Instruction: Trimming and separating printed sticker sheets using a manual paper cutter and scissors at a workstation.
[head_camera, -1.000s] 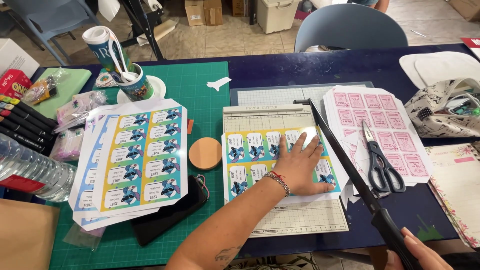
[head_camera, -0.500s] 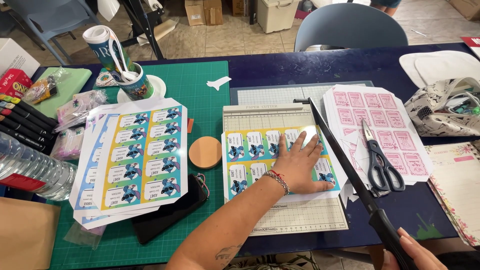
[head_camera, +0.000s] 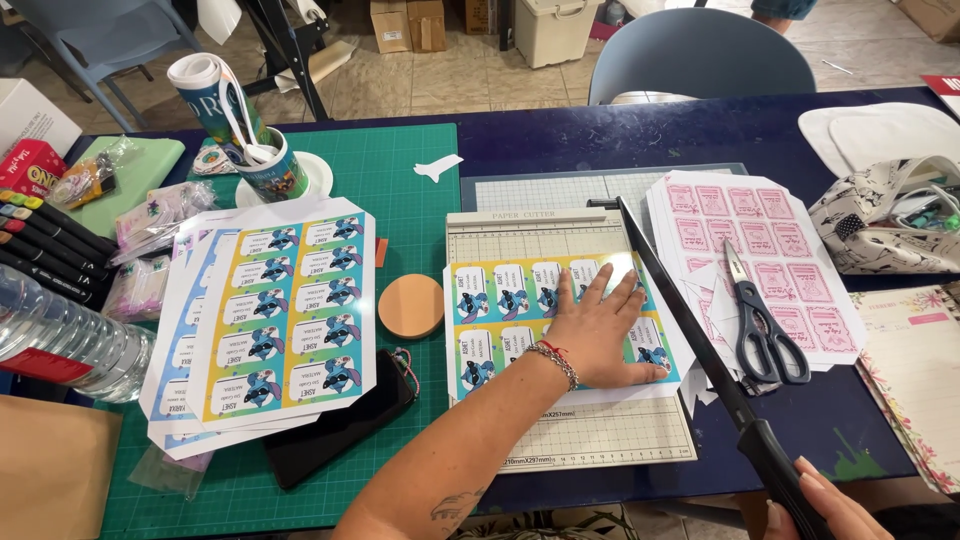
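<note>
One label sheet (head_camera: 560, 320) lies under the flat, spread left hand (head_camera: 598, 330); right hand (head_camera: 825, 510) fingers grip one cutter handle (head_camera: 775, 465).

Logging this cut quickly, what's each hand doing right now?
Left hand: open, flat on the colourful printed label sheet.
Right hand: closed on the black cutter-arm handle.

Craft workroom: cutting mat (head_camera: 400, 190), paper cutter (head_camera: 560, 440)

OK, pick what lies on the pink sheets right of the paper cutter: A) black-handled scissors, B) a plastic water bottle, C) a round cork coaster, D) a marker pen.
A: the black-handled scissors rest on the pink sheets, just right of the paper cutter and its raised blade arm.
</note>
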